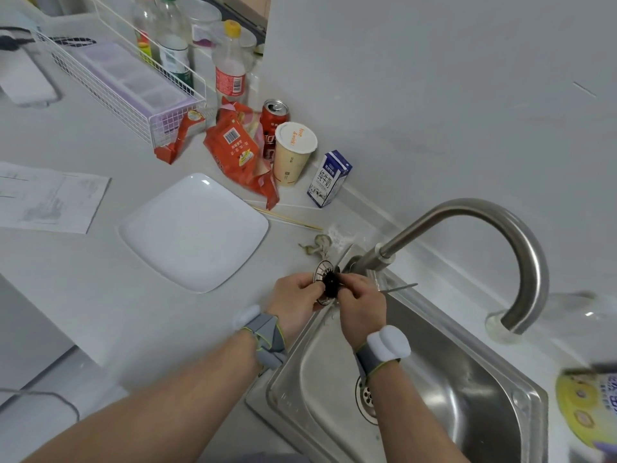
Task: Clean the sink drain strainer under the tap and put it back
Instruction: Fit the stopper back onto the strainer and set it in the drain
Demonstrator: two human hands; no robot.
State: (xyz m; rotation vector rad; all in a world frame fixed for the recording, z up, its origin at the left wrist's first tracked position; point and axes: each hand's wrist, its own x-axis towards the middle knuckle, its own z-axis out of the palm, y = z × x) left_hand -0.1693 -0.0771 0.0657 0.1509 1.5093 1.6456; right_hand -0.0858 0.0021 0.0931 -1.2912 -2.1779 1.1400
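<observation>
Both hands hold the round metal drain strainer (323,269) above the sink's far left corner. My left hand (293,300) grips its left rim. My right hand (359,300) pinches the black part at the strainer's centre (331,285). The steel sink (450,379) lies below, and its open drain hole (364,397) shows beside my right wrist. The curved steel tap (521,248) arches to the right, its spout over the sink's far right side. No water is visibly running.
A square white plate (195,230) sits left of the sink. Behind it stand a paper cup (292,152), red can (272,113), milk carton (329,178), orange snack bags (233,145). Bits of food waste (317,243) and skewers lie by the tap base. A yellow bottle (587,406) is at right.
</observation>
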